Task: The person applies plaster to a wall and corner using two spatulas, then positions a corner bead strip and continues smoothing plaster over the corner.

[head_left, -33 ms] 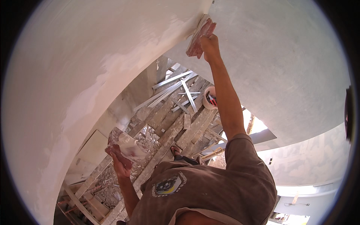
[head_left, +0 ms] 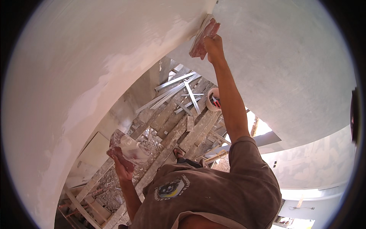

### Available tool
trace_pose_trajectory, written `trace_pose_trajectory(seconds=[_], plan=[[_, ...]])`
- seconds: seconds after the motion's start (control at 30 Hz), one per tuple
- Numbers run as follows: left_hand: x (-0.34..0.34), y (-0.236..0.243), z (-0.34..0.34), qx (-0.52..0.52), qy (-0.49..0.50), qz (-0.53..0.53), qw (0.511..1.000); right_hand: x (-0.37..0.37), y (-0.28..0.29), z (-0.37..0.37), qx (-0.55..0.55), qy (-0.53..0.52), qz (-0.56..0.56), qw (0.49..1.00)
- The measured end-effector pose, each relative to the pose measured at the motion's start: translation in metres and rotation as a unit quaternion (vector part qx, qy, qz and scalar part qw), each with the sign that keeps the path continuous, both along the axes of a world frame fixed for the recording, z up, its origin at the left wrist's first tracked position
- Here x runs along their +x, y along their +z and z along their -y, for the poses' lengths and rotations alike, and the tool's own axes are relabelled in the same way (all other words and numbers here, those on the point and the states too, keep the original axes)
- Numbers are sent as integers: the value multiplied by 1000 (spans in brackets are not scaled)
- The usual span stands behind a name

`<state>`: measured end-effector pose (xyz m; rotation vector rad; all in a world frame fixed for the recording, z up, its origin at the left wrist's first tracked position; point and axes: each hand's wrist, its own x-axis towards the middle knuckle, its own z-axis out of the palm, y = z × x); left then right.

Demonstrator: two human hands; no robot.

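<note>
High up, my right hand (head_left: pixel 214 46) is closed round a reddish-brown putty knife (head_left: pixel 201 42). White paste coats the far edge of its wide blade, which rests against the wall in the corner where the left wall (head_left: pixel 95 68) meets the grey-white wall (head_left: pixel 286 65). Lower down on the left, my left hand (head_left: pixel 124 171) grips a second wide putty knife (head_left: pixel 129 147) by its reddish-brown handle. Whitish paste is smeared over that blade, held away from the wall. Some fingers of both hands are hidden behind the tools.
Beneath me lie wooden planks (head_left: pixel 173 139) with gaps and rubble. Metal profile strips (head_left: pixel 171 91) are strewn over them. A pale bucket (head_left: pixel 209 102) holding red-handled tools stands below my right arm. My sandalled foot (head_left: pixel 178 152) stands on the boards. Timber pieces (head_left: pixel 82 206) lie at lower left.
</note>
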<state>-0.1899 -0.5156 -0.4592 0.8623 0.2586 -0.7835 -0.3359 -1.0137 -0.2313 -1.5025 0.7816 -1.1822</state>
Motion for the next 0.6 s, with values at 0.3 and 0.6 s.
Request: trace_pose_trajectory(seconds=[0.3, 0.6], plan=[[22, -45, -28, -51, -77, 31, 995, 4, 15, -44, -18, 7, 14, 1000], [28, -38, -30, -30, -102, 42, 993, 8, 28, -101, -72, -7, -14, 997]])
